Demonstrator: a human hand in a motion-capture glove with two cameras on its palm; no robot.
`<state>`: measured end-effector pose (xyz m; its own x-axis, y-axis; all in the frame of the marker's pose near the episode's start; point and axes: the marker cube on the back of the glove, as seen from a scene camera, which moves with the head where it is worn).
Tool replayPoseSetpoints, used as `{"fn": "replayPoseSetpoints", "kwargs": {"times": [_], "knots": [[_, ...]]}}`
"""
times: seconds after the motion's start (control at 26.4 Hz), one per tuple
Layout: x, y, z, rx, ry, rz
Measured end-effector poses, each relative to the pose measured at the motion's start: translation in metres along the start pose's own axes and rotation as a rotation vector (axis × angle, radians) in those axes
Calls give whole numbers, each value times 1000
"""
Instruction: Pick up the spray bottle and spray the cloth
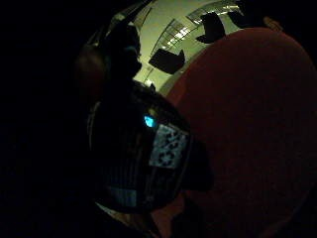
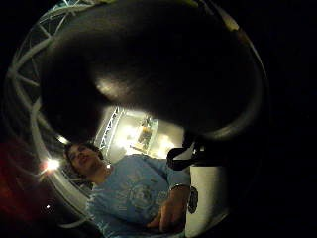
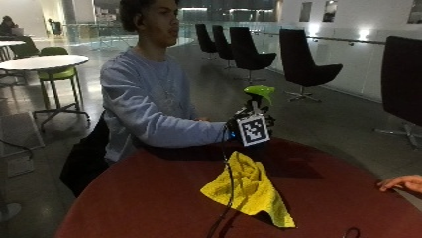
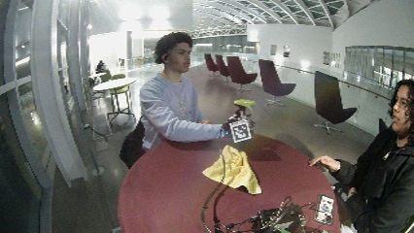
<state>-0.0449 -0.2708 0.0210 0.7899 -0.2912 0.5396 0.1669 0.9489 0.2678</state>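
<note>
Outside view shows the person seated at the left of the frame, sleeve reaching toward the centre, where the gloved right hand (image 3: 245, 128) is raised above the far edge of the round red table (image 3: 131, 198). Its fingers are curled round the body of the spray bottle (image 3: 258, 94), whose green trigger head pokes up above the hand; the bottle looks lifted off the table, upright or nearly so. From where I stand the pick-up looks done.

Lower and slightly left of the hand, in the middle of the frame, the yellow cloth (image 3: 254, 191) lies crumpled on the table, near the hand but not touching it or the bottle. I see no mist and cannot tell whether the cloth is wet, so the spraying seems still to come. I can't make out which way the nozzle points, and whether a finger sits on the trigger is hidden.

At the far right edge of the frame another person's bare hand (image 3: 402, 182) rests on the table rim, well apart from the cloth.
</note>
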Motion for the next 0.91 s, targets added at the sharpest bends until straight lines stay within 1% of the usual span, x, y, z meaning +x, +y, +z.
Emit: {"fn": "replayPoseSetpoints", "kwargs": {"times": [0.15, 0.38, 0.68, 0.91], "knots": [[-7, 23, -31, 17, 108, -1], [-13, 86, -108, 44, 447, 30], [-10, 192, -208, 189, 830, 201], [10, 261, -261, 247, 974, 324]]}}
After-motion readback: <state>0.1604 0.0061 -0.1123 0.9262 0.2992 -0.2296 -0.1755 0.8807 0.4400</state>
